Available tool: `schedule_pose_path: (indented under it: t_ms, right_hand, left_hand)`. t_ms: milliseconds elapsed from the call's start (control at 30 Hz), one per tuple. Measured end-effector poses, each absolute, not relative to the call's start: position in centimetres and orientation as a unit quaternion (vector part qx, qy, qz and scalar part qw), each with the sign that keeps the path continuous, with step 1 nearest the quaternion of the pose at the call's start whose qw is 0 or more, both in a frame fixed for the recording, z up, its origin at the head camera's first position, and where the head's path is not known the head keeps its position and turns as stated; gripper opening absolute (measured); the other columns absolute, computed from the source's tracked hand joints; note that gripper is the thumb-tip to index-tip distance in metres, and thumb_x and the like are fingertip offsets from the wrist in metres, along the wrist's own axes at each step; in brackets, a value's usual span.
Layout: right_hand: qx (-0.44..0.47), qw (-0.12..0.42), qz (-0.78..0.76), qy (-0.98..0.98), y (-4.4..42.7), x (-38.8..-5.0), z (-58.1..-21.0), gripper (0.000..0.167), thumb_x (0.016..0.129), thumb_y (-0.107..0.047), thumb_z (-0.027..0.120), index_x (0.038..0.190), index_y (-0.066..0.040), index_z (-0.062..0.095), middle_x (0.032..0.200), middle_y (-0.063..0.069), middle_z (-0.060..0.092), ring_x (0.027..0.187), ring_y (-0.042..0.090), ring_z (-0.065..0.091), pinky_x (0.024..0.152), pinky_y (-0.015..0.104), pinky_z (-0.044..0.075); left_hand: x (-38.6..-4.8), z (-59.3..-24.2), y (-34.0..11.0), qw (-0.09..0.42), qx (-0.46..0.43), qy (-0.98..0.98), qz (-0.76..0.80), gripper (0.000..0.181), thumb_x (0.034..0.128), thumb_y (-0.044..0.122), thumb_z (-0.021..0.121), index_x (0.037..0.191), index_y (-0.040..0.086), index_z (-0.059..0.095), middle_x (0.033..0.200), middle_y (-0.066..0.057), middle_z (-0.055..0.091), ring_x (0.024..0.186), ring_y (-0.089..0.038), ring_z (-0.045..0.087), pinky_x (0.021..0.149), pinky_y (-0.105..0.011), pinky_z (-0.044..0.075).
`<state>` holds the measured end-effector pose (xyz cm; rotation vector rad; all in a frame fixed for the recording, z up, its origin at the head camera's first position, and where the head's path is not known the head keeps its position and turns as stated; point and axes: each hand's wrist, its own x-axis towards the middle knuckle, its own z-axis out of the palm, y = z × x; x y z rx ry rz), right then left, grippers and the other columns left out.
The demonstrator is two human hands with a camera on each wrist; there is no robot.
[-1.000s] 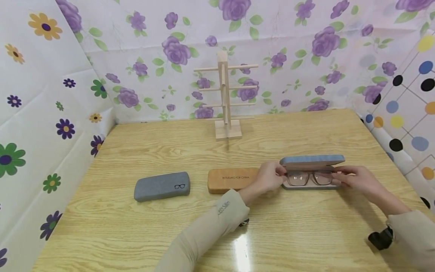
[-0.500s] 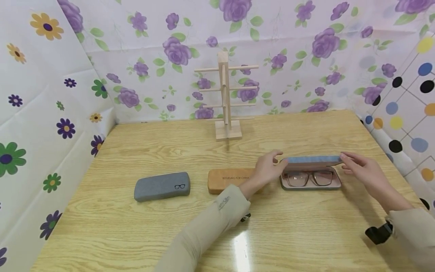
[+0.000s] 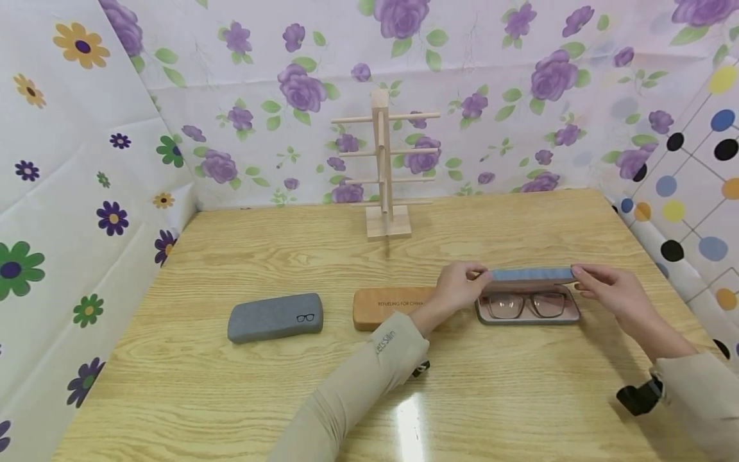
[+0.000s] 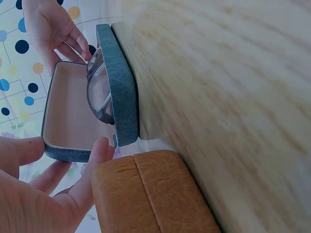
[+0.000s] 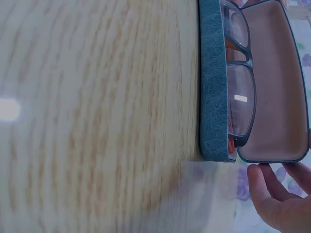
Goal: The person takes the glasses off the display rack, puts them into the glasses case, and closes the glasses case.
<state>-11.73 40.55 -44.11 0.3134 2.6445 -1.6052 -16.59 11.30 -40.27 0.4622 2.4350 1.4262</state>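
Observation:
A blue glasses case (image 3: 528, 322) lies at the right of the table with its lid (image 3: 528, 275) partly raised. Inside rests a pair of dark-framed glasses (image 3: 505, 307), lenses upright, also seen in the right wrist view as glasses (image 5: 241, 99). My left hand (image 3: 456, 287) holds the left end of the lid between thumb and fingers. At the lid's right end, my right hand (image 3: 616, 298) grips with its thumb and fingers. Both wrist views show the lid's pale pink lining. The temples of the glasses are mostly hidden.
A tan glasses case (image 3: 389, 314), closed, lies left of the blue one, partly behind my left hand. Farther left is a closed grey glasses case (image 3: 271, 321). At the back of the table stands a wooden peg stand (image 3: 382, 160), before a flowered cloth (image 3: 323, 45).
Both hands have shifted from beside the glasses to the ends of the lid. The lid has come slightly lower over the glasses, which lie in the case.

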Motion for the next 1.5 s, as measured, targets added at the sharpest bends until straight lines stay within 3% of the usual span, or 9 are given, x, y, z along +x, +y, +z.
schedule_pose_path:
  t_ms: [333,633,700,833,967,1067,1133,1333,1500]
  right_hand:
    - [0.100,0.013,-0.525,0.845,42.3,-11.7,-46.8,0.068,0.082,-0.058,0.053,0.134,-0.013,0.047,0.108,-0.017,0.055,0.088,-0.006,0.055,0.072,0.017,0.050]
    - [0.091,0.035,-0.592,0.800,40.2,-9.6,-43.5,0.052,0.088,-0.032,0.059,0.132,-0.007,0.048,0.100,-0.020,0.056,0.087,-0.003,0.058,0.073,0.024,0.052]
    - [0.085,0.041,-0.587,0.804,39.6,-9.1,-42.8,0.048,0.089,-0.030,0.059,0.131,-0.008,0.050,0.098,-0.020,0.055,0.085,-0.001,0.060,0.072,0.026,0.053]
    - [0.091,0.053,-0.579,0.808,38.9,-8.1,-42.5,0.040,0.088,-0.025,0.062,0.123,-0.008,0.054,0.096,-0.022,0.054,0.083,-0.001,0.059,0.072,0.029,0.053]
    - [0.074,0.040,-0.549,0.832,38.3,-7.7,-42.8,0.047,0.088,-0.019,0.062,0.124,0.006,0.046,0.110,0.005,0.054,0.082,-0.004,0.057,0.072,0.028,0.053]
    - [0.063,0.026,-0.516,0.854,37.9,-7.7,-42.7,0.054,0.088,-0.019,0.061,0.126,0.014,0.040,0.120,0.029,0.043,0.080,-0.007,0.055,0.070,0.026,0.053]
    - [0.064,0.021,-0.484,0.873,37.6,-7.7,-42.5,0.055,0.088,-0.022,0.061,0.126,0.013,0.042,0.122,0.034,0.041,0.079,-0.010,0.051,0.068,0.025,0.053]
    - [0.072,-0.015,-0.372,0.926,36.3,-7.8,-41.3,0.048,0.087,-0.034,0.061,0.117,0.003,0.057,0.103,0.018,0.055,0.073,-0.007,0.046,0.056,0.024,0.048]
    - [0.054,-0.033,-0.392,0.918,34.5,-8.0,-40.5,0.039,0.088,-0.031,0.061,0.107,0.003,0.061,0.094,0.008,0.060,0.072,-0.001,0.051,0.058,0.027,0.048]
  left_hand:
    - [-16.1,-40.1,11.1,0.132,0.193,0.845,0.481,0.025,0.0888,0.022,0.061,0.109,0.007,0.066,0.101,0.001,0.064,0.095,-0.011,0.057,0.070,-0.017,0.047]
    - [-15.7,-40.6,10.9,0.136,0.209,0.844,0.476,0.027,0.0858,0.018,0.065,0.110,0.007,0.066,0.118,-0.002,0.060,0.089,-0.013,0.063,0.058,-0.016,0.048]
    - [-15.6,-40.8,10.8,0.130,0.216,0.845,0.471,0.025,0.0851,0.017,0.066,0.108,0.007,0.068,0.114,-0.002,0.062,0.092,-0.011,0.062,0.061,-0.014,0.048]
    - [-15.2,-41.1,10.5,0.145,0.235,0.852,0.445,0.019,0.0857,0.013,0.064,0.102,0.006,0.070,0.092,-0.002,0.069,0.064,-0.006,0.059,0.052,-0.014,0.044]
    - [-14.9,-41.1,10.6,0.163,0.249,0.857,0.420,0.018,0.0860,0.011,0.063,0.102,0.005,0.070,0.079,-0.002,0.069,0.044,-0.006,0.043,0.045,-0.015,0.037]
    - [-14.9,-40.8,10.5,0.170,0.250,0.856,0.419,0.019,0.0855,0.009,0.063,0.103,0.003,0.069,0.080,-0.003,0.068,0.044,-0.005,0.038,0.044,-0.015,0.034]
    - [-14.9,-40.8,10.4,0.173,0.249,0.855,0.421,0.019,0.0857,0.009,0.063,0.103,0.003,0.069,0.084,-0.004,0.068,0.047,-0.005,0.041,0.045,-0.015,0.034]
    - [-15.0,-40.6,9.9,0.161,0.250,0.853,0.428,0.016,0.0868,0.013,0.062,0.098,0.006,0.071,0.101,-0.002,0.066,0.083,-0.007,0.060,0.063,-0.015,0.046]
    - [-15.2,-40.5,9.2,0.144,0.258,0.847,0.442,0.013,0.0862,0.013,0.063,0.090,0.005,0.072,0.085,0.000,0.067,0.069,-0.004,0.058,0.059,-0.014,0.045]
